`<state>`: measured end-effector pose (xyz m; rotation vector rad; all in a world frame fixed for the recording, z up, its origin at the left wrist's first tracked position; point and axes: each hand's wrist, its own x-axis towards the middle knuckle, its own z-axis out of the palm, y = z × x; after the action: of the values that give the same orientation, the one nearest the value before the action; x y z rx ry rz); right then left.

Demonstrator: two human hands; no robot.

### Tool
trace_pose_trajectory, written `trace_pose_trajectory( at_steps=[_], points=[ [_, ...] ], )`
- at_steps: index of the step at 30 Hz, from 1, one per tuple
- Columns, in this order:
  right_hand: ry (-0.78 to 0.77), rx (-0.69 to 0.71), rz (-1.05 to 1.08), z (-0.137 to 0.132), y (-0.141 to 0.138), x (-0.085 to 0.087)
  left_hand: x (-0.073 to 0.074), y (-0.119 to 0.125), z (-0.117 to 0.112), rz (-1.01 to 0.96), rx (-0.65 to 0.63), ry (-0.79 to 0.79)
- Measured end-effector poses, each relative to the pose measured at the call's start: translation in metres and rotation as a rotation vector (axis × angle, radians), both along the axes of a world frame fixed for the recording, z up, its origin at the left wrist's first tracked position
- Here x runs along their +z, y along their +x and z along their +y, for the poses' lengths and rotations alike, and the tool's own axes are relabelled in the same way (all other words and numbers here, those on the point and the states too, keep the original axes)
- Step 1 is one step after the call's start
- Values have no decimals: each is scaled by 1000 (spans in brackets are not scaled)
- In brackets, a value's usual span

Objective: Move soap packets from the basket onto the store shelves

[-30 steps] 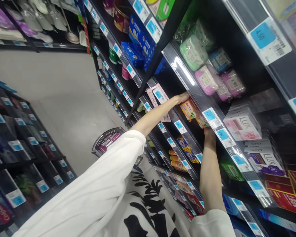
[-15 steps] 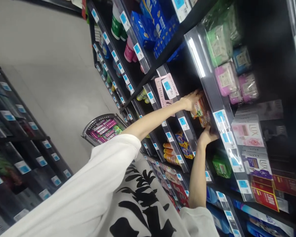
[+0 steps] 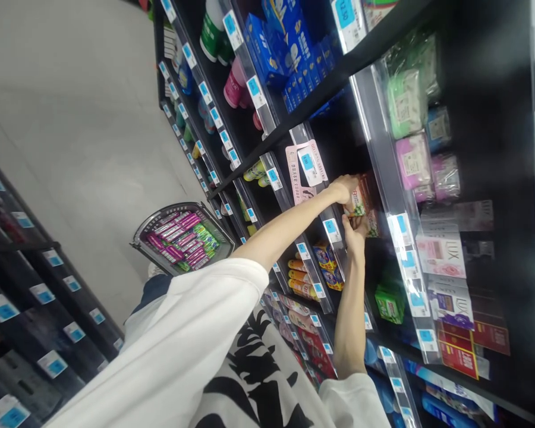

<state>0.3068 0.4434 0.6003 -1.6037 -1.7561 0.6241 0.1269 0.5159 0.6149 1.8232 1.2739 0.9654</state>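
My left hand (image 3: 345,189) reaches onto a dark shelf, its fingers closed around the upper end of some orange, white and green soap boxes (image 3: 359,199). At their lower end my right hand (image 3: 355,230) presses thumb and fingers against the same stack. Both hands hold the boxes at the shelf's front edge, close together. Part of the stack is hidden behind the fingers, so I cannot tell how many boxes each hand grips. A green soap pack (image 3: 389,303) sits on the same shelf, below my right hand.
A black shopping basket (image 3: 138,244) of pink and green packs is at left. Clear price strips (image 3: 403,249) edge the shelves. LUX boxes (image 3: 443,255) and wrapped pastel packs (image 3: 414,160) stand to the right. A pink hanging sign (image 3: 293,172) juts out near my left forearm.
My right hand has moved up and left, from beside the shelf's inner side onto the lower end of the soap boxes. The boxes have straightened slightly. More of the basket shows.
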Motion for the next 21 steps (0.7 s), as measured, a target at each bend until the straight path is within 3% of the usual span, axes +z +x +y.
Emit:
trace_pose_trajectory(
  at_steps=[6,10,13,17,21],
  points=[
    [2,-9,256,-2,13,1,1,-2,-4,11,-1,40],
    [19,-37,263,-4,15,0,2,-2,-7,9,-15,37],
    [187,-142,220,-5,22,1,2,-1,-5,-6,-21,15],
    [511,-407,22,-4,46,7,-3,5,1,-28,-42,5],
    [481,-442,-414,5,77,21,-8,9,6,-41,-39,21]
  ],
)
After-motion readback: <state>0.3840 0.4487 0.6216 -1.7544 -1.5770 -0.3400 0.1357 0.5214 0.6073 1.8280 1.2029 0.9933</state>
